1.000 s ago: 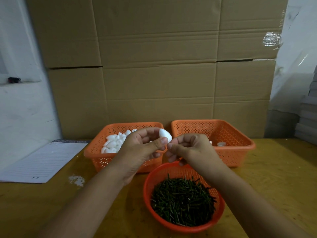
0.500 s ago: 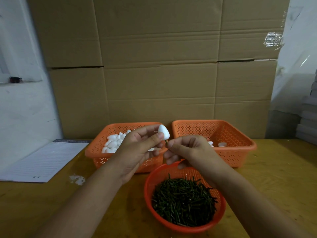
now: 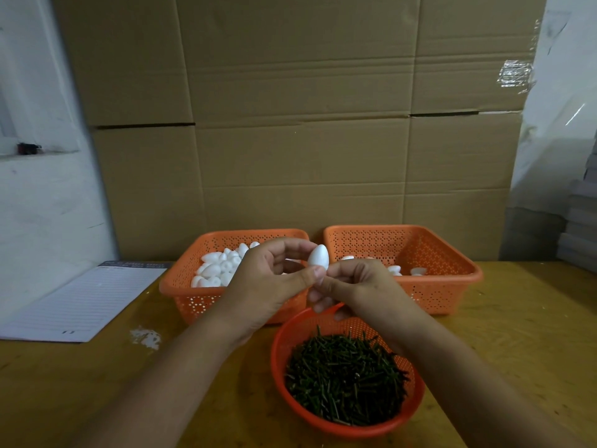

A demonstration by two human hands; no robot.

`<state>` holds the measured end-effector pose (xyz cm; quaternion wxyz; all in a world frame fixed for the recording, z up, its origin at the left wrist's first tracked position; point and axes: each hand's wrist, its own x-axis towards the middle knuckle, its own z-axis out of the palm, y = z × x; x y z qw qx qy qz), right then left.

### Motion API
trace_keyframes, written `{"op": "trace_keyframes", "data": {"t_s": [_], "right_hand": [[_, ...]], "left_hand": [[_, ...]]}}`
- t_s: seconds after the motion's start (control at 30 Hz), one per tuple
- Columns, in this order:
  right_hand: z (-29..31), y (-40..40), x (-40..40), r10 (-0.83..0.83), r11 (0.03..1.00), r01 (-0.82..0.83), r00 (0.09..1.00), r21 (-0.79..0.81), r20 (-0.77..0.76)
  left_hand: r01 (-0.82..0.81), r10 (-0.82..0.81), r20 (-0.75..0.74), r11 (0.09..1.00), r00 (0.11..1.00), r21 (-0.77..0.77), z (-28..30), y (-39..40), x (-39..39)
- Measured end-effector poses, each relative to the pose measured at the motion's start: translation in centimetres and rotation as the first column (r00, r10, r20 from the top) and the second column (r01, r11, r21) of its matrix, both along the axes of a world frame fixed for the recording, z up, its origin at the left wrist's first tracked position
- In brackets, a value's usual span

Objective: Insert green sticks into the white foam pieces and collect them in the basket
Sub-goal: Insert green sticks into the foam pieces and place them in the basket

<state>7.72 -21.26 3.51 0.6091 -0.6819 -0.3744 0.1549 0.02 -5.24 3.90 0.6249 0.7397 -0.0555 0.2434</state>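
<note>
My left hand pinches a white egg-shaped foam piece between thumb and fingers, pointed end up, above the gap between the two square baskets. My right hand is pressed against it from the right with curled fingers; the green stick it held is hidden under the fingertips. The left orange basket holds several loose white foam pieces. In the right orange basket lie a few foam pieces. A round orange bowl full of green sticks sits in front, below my hands.
Large cardboard boxes form a wall just behind the baskets. A lined paper sheet lies at the table's left, with a white smear near it. Stacked grey items stand at the far right.
My hands have closed together: the right fingertips now touch the foam piece's base, and the short stick seen between them half a second ago is out of sight.
</note>
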Motion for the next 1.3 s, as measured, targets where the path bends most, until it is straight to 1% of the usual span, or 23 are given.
{"op": "trace_keyframes", "data": {"t_s": [0.13, 0.27, 0.43, 0.57, 0.77, 0.87, 1.1, 1.3], "right_hand": [[-0.1, 0.0, 0.1, -0.026, 1.000, 0.026, 1.000, -0.002, 0.010], [-0.1, 0.0, 0.1, -0.030, 1.000, 0.029, 0.999, 0.008, 0.013], [-0.2, 0.1, 0.2, -0.036, 0.998, 0.035, 0.999, 0.055, 0.010], [-0.2, 0.1, 0.2, -0.035, 0.995, 0.035, 0.999, 0.096, 0.003], [-0.2, -0.1, 0.1, 0.002, 0.994, 0.006, 0.997, 0.111, -0.074], [-0.1, 0.0, 0.0, 0.008, 0.994, 0.004, 0.994, 0.113, -0.111], [-0.2, 0.2, 0.0, -0.077, 0.991, 0.083, 0.995, 0.102, -0.068], [-0.1, 0.2, -0.1, -0.028, 0.994, 0.040, 0.993, 0.099, -0.113]], "left_hand": [[-0.041, 0.041, 0.020, 0.999, 0.999, 0.007, -0.3, -0.1, 0.2], [-0.038, 0.038, 0.020, 0.999, 0.999, -0.019, -0.4, -0.3, 0.3], [-0.033, 0.026, -0.051, 0.989, 0.998, -0.145, -0.2, -0.6, 0.3], [0.017, -0.043, -0.095, 0.965, 0.994, -0.261, -0.1, -0.9, 0.3], [0.085, -0.139, -0.106, 0.912, 0.985, -0.402, -0.4, -1.3, 0.4], [0.082, -0.135, -0.106, 0.913, 0.985, -0.400, -0.4, -1.3, 0.4], [-0.007, -0.027, -0.096, 0.942, 0.995, -0.335, -0.4, -1.4, 0.4], [0.058, -0.093, -0.087, 0.938, 0.992, -0.342, -0.4, -1.3, 0.4]]}}
